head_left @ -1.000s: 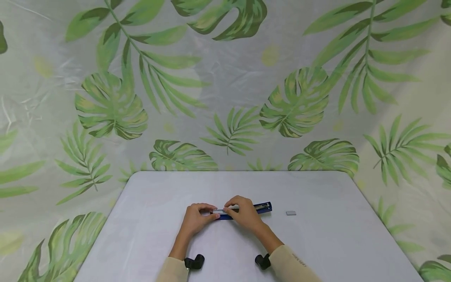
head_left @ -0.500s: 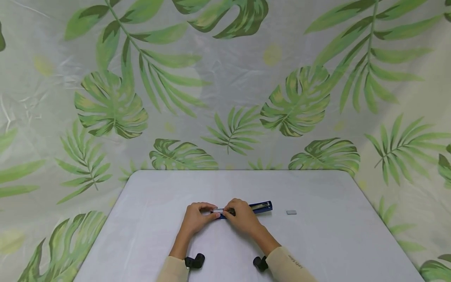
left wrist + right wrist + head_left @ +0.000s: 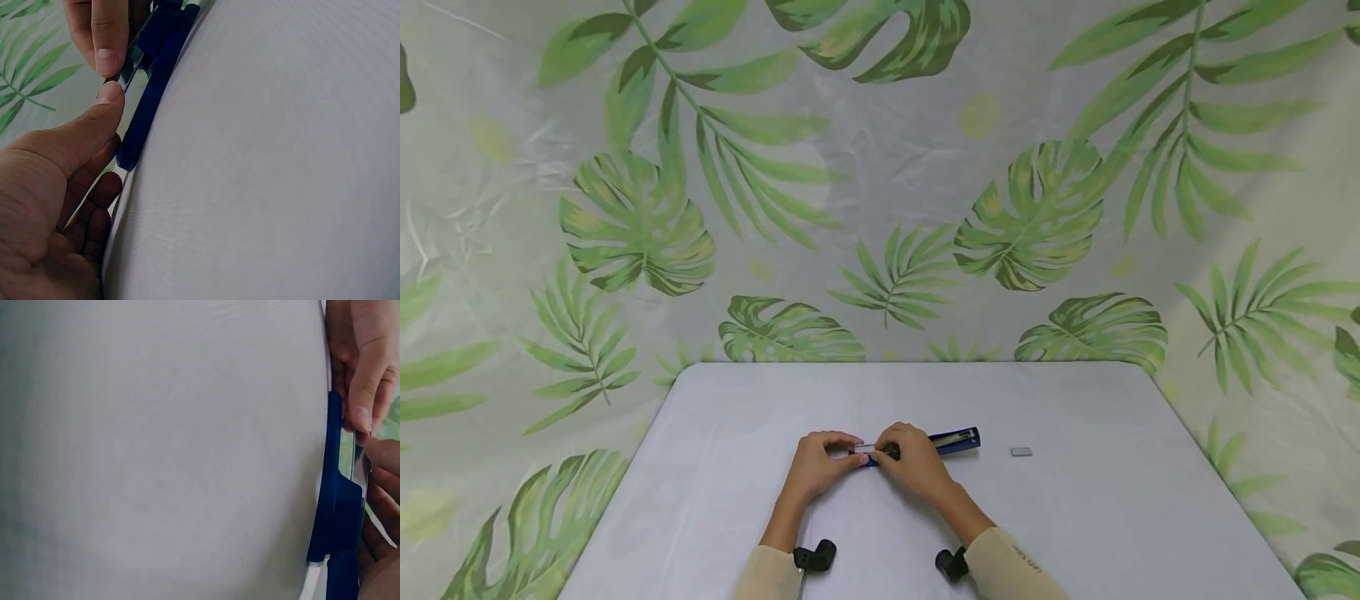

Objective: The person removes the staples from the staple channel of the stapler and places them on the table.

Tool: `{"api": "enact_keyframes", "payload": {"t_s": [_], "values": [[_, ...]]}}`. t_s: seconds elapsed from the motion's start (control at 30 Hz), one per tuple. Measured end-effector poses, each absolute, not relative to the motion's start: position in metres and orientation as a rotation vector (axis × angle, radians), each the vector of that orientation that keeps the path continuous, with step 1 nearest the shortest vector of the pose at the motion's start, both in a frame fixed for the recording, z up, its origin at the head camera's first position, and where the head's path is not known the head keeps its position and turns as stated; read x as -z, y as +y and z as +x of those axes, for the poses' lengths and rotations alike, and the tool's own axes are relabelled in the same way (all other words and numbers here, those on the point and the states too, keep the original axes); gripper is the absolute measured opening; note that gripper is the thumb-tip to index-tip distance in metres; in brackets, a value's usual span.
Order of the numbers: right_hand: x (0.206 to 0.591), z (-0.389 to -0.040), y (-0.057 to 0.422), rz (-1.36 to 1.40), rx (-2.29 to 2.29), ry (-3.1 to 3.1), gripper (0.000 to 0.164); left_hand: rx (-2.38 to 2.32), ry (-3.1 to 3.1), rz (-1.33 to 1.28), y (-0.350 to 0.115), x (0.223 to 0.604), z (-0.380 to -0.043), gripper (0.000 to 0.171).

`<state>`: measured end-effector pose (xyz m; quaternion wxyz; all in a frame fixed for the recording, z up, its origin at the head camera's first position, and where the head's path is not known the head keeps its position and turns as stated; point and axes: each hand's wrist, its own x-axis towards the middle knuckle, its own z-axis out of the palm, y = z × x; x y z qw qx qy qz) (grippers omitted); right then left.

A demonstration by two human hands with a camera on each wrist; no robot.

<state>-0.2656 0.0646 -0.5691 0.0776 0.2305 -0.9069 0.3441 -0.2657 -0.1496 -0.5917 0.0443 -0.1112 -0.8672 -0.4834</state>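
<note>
A blue stapler (image 3: pixel 957 440) lies opened out on the white table, its top arm swung back to the right. My left hand (image 3: pixel 817 463) is at its left end, thumb and fingertips pinching a silvery strip of staples (image 3: pixel 865 448) at the metal magazine. From the right, my right hand (image 3: pixel 917 463) pinches with thumb and index finger at the strip's other end, covering the stapler's middle. In the left wrist view the two hands' fingertips nearly meet just above the blue base (image 3: pixel 150 106). The right wrist view shows the base's side (image 3: pixel 334 487) close to both hands.
A second small grey strip of staples (image 3: pixel 1021 452) lies on the white table (image 3: pixel 760 400) to the right of the stapler. Behind the table's far edge hangs a leaf-patterned curtain (image 3: pixel 895 167). Black cameras (image 3: pixel 815 556) sit on both wrists.
My right hand has dropped slightly and drawn a little toward the left, its fingers now lower over the magazine. The left hand stays in place. The loose strip has not moved.
</note>
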Motion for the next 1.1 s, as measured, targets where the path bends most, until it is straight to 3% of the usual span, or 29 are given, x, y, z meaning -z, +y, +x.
{"api": "enact_keyframes", "payload": {"t_s": [0.87, 1.1], "values": [[0.5637, -0.2663, 0.0580, 0.681, -1.036, -2.666, 0.009, 1.488, -2.644, -0.351, -0.1491, 0.5909, -0.2651, 0.023], [0.5632, -0.2685, 0.0587, 0.794, -0.855, -2.698, 0.018, 1.468, -2.644, -0.350, -0.1494, 0.5901, -0.2645, 0.022]]}}
